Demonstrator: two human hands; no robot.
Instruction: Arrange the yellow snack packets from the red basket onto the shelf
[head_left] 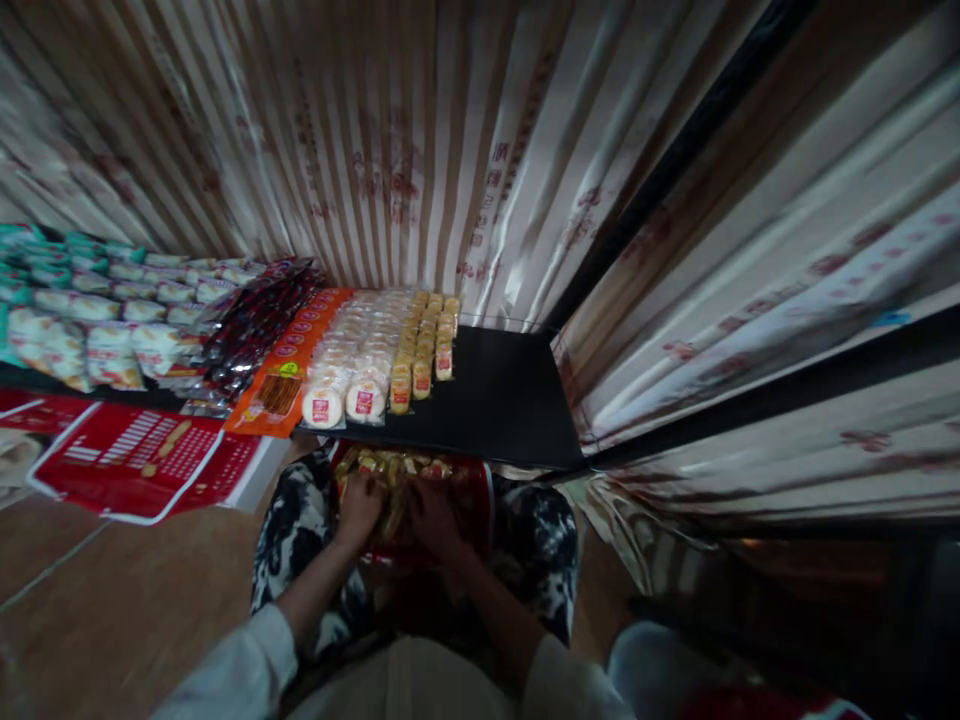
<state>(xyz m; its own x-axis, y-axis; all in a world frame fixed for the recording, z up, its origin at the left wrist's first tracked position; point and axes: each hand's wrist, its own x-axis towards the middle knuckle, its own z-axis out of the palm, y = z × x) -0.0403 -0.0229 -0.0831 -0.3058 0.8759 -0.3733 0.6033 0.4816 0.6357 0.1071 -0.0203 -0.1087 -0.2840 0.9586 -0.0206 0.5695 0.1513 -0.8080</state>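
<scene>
Two hands (361,508) rest among uncounted golden packets (393,468) in one red bag (477,505), grip unclear.

Small golden wrapped packets (393,520), jumbled, inside open red bag (477,510)

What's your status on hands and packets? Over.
Left hand and right hand at gold packets. Packets in red bag. Grip unclear, too dim. Shelf edge just beyond bag.

Likely a shop: shelved snack packets (255,320)
</scene>
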